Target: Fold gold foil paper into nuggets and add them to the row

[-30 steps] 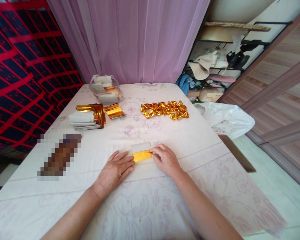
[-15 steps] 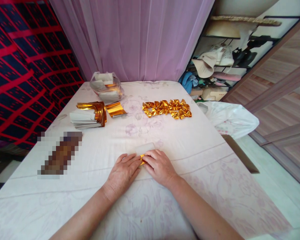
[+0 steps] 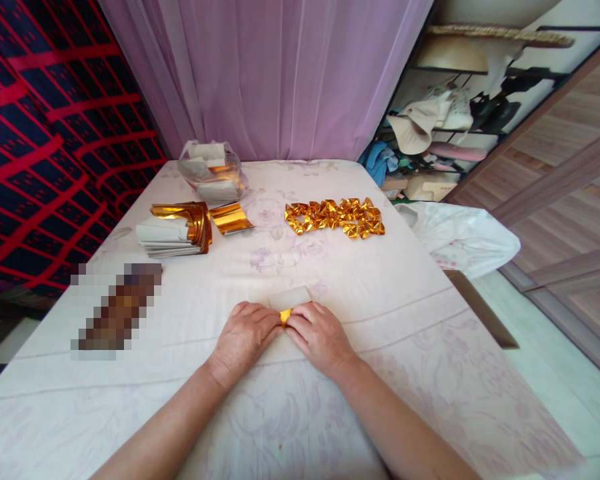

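A sheet of gold foil paper [image 3: 289, 297] lies on the table before me, its pale back up and its near edge turned over to show gold. My left hand [image 3: 245, 333] holds the left part of that edge, fingers bent and pressed together. On the right part, the fingers of my right hand [image 3: 320, 333] are closed in the same way. The fingertips almost meet, with a small gold strip showing between them. Both hands hide much of the near edge.
Behind to the left stand a stack of gold paper [image 3: 175, 230], one loose gold sheet [image 3: 232, 218] and a clear plastic bag of paper [image 3: 213, 173]. Folded gold pieces [image 3: 335, 217] lie in rows at the back right. A white bag [image 3: 470, 237] is beyond the table's right edge.
The fingers of my left hand have bent from nearly flat to a closed grip on the paper's edge. My right hand has hardly moved. More gold shows between the hands.
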Motion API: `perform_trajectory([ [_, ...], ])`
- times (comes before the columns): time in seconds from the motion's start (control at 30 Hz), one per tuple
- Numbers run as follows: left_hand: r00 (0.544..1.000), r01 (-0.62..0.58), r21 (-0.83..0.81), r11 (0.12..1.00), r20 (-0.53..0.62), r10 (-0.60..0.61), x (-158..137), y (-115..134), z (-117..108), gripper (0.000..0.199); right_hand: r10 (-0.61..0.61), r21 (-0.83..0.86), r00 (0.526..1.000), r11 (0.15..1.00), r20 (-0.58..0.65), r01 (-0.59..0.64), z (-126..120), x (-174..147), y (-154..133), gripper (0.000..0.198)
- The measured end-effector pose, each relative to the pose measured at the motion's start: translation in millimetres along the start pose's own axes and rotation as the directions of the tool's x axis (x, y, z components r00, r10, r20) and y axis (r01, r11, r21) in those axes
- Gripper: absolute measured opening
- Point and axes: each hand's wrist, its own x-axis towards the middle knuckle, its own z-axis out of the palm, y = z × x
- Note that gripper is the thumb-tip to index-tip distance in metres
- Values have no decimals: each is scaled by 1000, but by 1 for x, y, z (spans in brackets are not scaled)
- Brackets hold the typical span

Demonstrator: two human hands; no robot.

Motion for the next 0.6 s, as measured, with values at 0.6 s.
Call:
perform_trajectory([
  [0.6, 990, 132, -79, 988, -36, -135, 1, 6, 8, 16, 206, -30, 977, 978, -53, -208, 0, -8, -8, 17],
])
